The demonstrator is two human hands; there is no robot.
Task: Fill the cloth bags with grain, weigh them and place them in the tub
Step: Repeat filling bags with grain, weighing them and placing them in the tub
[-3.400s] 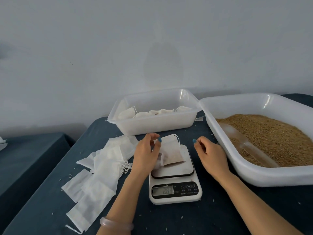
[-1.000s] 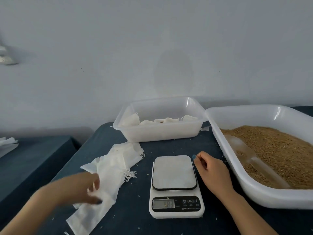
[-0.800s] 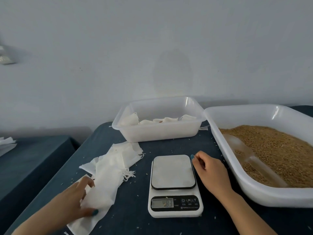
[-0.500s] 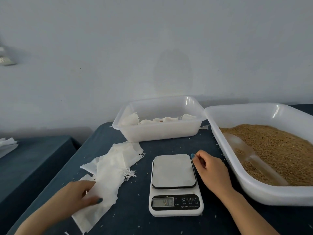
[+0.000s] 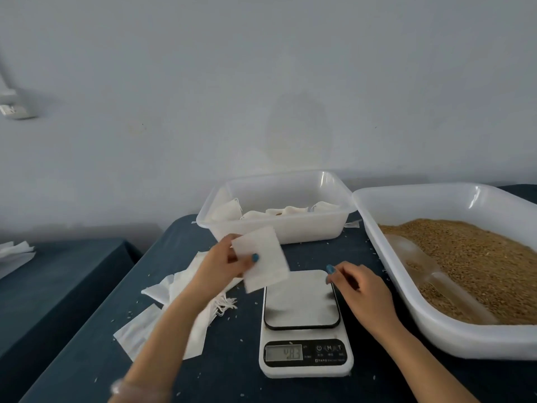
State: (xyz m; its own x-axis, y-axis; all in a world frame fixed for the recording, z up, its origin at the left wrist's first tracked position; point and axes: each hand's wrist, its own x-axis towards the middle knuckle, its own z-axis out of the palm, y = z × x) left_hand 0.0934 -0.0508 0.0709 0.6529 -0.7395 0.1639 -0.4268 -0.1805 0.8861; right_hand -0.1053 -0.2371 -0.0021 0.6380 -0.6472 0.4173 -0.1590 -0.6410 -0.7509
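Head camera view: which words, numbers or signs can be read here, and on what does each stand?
"M", "T" and a power sign: buttons of the scale.
Display digits: blurred, perhaps "48.3", not sure.
Small print under the buttons: too small to read.

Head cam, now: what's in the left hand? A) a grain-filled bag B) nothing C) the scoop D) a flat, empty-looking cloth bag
D: the left hand pinches a flat white cloth bag in the air by the far-left corner of the scale, while the scoop lies untouched in the grain.
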